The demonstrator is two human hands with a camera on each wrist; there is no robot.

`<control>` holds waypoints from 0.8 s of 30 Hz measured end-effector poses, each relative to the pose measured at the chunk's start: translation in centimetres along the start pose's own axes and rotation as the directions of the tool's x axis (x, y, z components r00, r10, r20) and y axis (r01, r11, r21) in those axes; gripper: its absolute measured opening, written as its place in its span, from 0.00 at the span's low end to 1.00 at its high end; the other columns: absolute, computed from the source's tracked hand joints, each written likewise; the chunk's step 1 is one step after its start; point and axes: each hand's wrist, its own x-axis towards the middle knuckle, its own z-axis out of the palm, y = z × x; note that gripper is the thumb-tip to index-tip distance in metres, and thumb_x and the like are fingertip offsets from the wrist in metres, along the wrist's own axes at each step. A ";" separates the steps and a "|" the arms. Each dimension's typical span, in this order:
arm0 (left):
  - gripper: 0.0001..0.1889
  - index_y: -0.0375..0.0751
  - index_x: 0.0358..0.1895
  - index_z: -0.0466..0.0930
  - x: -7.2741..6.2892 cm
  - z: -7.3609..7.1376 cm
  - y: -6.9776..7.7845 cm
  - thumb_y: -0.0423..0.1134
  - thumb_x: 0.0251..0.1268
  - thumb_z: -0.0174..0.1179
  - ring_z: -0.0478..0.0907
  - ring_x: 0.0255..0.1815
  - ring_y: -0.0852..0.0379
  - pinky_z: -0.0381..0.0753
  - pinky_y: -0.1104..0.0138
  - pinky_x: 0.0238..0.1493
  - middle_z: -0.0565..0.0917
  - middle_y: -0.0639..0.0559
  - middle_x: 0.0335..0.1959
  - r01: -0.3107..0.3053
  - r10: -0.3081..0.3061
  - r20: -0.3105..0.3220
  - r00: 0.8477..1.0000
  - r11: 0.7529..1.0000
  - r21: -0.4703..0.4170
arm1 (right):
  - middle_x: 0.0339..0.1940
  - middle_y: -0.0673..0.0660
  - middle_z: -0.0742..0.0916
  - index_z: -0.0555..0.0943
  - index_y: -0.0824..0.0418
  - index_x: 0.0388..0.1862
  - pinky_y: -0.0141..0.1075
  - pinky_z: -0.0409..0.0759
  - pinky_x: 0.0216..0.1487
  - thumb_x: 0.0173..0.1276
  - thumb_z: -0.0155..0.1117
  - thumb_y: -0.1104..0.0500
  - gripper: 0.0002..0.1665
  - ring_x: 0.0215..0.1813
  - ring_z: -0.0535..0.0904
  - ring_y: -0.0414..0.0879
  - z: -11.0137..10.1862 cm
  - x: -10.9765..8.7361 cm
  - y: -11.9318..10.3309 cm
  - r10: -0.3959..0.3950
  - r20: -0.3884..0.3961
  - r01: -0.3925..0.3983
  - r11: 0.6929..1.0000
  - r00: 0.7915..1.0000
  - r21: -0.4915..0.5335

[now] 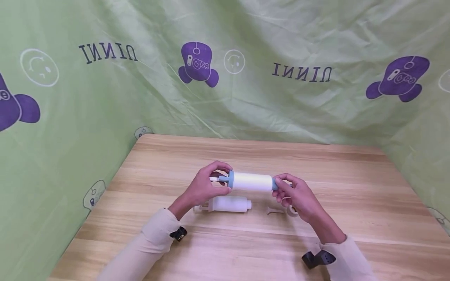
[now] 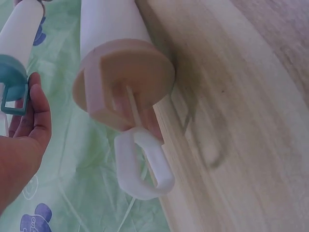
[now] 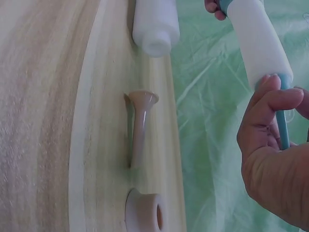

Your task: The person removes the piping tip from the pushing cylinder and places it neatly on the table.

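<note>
Pinched at both ends, the white tube [image 1: 252, 182] spans between my left hand [image 1: 205, 185] and right hand [image 1: 298, 197] (neither is nearer), its long axis roughly side to side.

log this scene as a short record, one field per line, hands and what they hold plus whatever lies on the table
held: blue-ended white cylinder, raised above the wood-grain table
left hand: grips its blue flanged end
right hand: grips its narrower blue end
on table: second white cylinder with beige flanged cap and white pull loop; slim beige flared piece; beige ring
backdrop: green cloth with purple print
</note>
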 end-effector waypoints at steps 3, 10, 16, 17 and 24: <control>0.25 0.39 0.52 0.78 0.1 0.3 0.1 0.24 0.48 0.71 0.84 0.44 0.50 0.83 0.51 0.45 0.81 0.46 0.47 0.001 -0.001 -0.001 1.000 1.000 0.006 | 0.27 0.58 0.83 0.74 0.68 0.47 0.29 0.74 0.24 0.78 0.57 0.57 0.13 0.26 0.76 0.42 0.0 0.0 0.1 -0.020 -0.007 0.020 1.000 1.000 -0.003; 0.23 0.40 0.51 0.78 0.0 0.4 0.2 0.28 0.49 0.71 0.81 0.45 0.51 0.82 0.55 0.48 0.82 0.47 0.46 0.038 -0.035 -0.034 0.999 0.997 0.074 | 0.34 0.66 0.83 0.72 0.68 0.54 0.34 0.78 0.33 0.75 0.61 0.62 0.14 0.31 0.78 0.45 0.0 -0.1 0.1 -0.086 -0.012 0.085 0.993 0.996 -0.081; 0.23 0.40 0.52 0.77 0.0 0.3 0.1 0.28 0.51 0.71 0.80 0.46 0.49 0.80 0.58 0.49 0.81 0.48 0.47 0.078 -0.074 -0.053 0.996 0.994 0.075 | 0.39 0.71 0.82 0.72 0.67 0.59 0.40 0.79 0.38 0.73 0.63 0.60 0.20 0.34 0.78 0.48 0.0 0.0 0.1 -0.117 -0.020 0.112 0.980 0.993 -0.166; 0.23 0.40 0.52 0.77 -0.1 0.3 0.1 0.28 0.51 0.71 0.80 0.46 0.49 0.80 0.57 0.49 0.81 0.48 0.48 0.076 -0.073 -0.048 0.996 0.995 0.070 | 0.39 0.71 0.83 0.72 0.67 0.59 0.40 0.78 0.38 0.74 0.63 0.60 0.20 0.34 0.78 0.48 0.0 0.0 0.1 -0.113 -0.018 0.108 0.979 0.993 -0.174; 0.23 0.40 0.52 0.77 -0.1 0.3 0.2 0.28 0.50 0.70 0.81 0.44 0.49 0.81 0.54 0.48 0.80 0.47 0.47 0.053 -0.052 -0.022 0.998 0.997 0.055 | 0.36 0.67 0.83 0.71 0.66 0.60 0.40 0.74 0.37 0.75 0.62 0.58 0.20 0.35 0.77 0.53 -0.7 -0.2 0.1 -0.099 0.012 0.100 0.974 0.995 -0.206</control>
